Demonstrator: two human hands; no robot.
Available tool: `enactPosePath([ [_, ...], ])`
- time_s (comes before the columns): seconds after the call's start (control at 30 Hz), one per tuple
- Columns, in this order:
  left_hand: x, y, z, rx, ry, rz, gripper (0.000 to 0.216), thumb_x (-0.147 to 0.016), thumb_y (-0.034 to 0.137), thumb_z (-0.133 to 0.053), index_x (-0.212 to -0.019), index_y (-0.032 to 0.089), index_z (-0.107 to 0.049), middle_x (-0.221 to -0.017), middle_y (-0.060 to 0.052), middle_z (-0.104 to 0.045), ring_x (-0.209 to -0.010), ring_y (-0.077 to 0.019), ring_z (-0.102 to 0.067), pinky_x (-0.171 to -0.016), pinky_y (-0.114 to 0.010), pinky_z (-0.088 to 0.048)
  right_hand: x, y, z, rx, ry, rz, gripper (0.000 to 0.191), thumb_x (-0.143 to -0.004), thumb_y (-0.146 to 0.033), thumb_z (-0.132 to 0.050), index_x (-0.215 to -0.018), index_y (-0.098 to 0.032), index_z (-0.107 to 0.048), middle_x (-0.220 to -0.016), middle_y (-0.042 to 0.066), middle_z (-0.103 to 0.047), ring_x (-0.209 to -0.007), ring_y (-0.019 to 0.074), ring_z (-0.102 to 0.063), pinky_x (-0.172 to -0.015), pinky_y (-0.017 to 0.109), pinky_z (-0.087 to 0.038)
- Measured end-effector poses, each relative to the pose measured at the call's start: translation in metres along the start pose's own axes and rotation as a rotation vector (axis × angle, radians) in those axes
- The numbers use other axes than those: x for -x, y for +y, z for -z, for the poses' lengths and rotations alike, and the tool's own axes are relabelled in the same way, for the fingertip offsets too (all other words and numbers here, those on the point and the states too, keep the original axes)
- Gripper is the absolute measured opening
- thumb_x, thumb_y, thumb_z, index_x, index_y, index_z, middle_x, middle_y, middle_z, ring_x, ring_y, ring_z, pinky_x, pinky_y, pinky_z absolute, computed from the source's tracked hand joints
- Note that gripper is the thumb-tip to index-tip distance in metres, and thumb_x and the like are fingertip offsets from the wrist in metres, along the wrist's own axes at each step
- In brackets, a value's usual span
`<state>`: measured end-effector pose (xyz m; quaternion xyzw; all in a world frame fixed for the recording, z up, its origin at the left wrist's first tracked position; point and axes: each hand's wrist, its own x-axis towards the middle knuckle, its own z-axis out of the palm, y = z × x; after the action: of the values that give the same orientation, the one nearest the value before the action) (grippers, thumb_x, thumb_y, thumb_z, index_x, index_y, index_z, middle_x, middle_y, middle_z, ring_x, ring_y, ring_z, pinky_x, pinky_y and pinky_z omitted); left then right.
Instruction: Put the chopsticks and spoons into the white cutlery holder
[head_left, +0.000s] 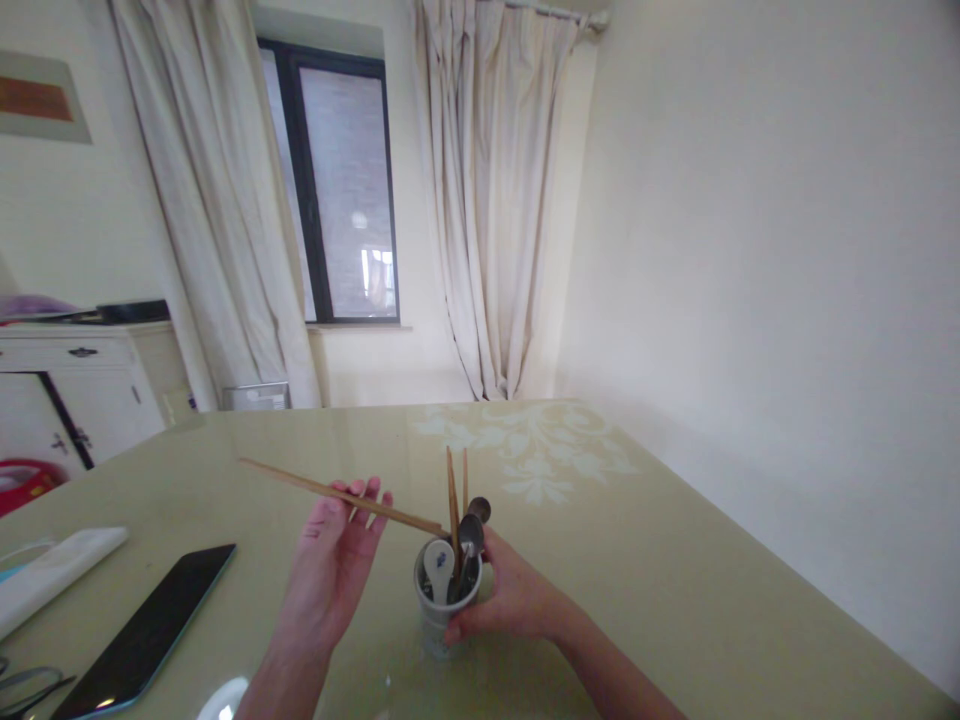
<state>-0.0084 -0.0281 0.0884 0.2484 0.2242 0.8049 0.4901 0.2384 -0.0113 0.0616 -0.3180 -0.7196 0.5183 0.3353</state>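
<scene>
My left hand (334, 565) pinches a wooden chopstick (300, 482) that lies nearly level, its far end pointing left and its near tip just over the cup's mouth. My right hand (510, 600) is wrapped round the side of a small white cup (442, 605) that stands on the table. In the cup stand two more wooden chopsticks (454, 490), a white ceramic spoon (436, 565) and dark metal spoons (474, 525).
The cup stands on a glossy yellow-green table (675, 560) with a white floral print. A dark tablet (146, 635) lies at the left front, beside a folded white cloth (56, 570) and scissors (26, 685). A wall runs along the right; a white cabinet (71, 400) and curtains stand behind.
</scene>
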Motion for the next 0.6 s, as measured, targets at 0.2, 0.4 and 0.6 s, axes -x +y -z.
enactPosePath([
  [0.2,-0.027,0.013,0.028,-0.042,0.177,-0.025,0.016,-0.080,0.031,-0.088,-0.090,0.027,-0.077,-0.088,0.008,-0.081,-0.078,-0.0075,-0.075,-0.081,-0.020,-0.063,-0.001,0.000,0.000,-0.009,-0.005,0.015,0.085,-0.048,-0.032,-0.105,-0.123,-0.023,-0.067,-0.122,0.008,-0.072,-0.114,0.0344,-0.064,-0.102,0.049,-0.047],
  [0.4,-0.036,-0.020,0.051,-0.998,0.114,0.115,0.035,-0.077,0.043,-0.080,-0.096,0.014,-0.078,-0.088,-0.010,-0.083,-0.080,-0.0232,-0.078,-0.070,-0.030,-0.061,-0.001,-0.003,0.001,-0.015,-0.009,0.033,0.085,-0.049,-0.032,-0.105,-0.124,-0.023,-0.067,-0.124,0.009,-0.071,-0.117,0.0346,-0.064,-0.104,0.049,-0.046],
  [0.6,-0.041,-0.033,0.062,-1.594,0.037,0.036,0.027,-0.089,0.033,-0.059,-0.096,0.016,-0.080,-0.099,-0.015,-0.084,-0.095,-0.0314,-0.079,-0.082,-0.037,-0.056,0.001,-0.006,0.001,-0.013,-0.010,0.024,0.087,-0.048,-0.032,-0.105,-0.126,-0.022,-0.067,-0.126,0.010,-0.071,-0.118,0.0354,-0.064,-0.104,0.048,-0.047],
])
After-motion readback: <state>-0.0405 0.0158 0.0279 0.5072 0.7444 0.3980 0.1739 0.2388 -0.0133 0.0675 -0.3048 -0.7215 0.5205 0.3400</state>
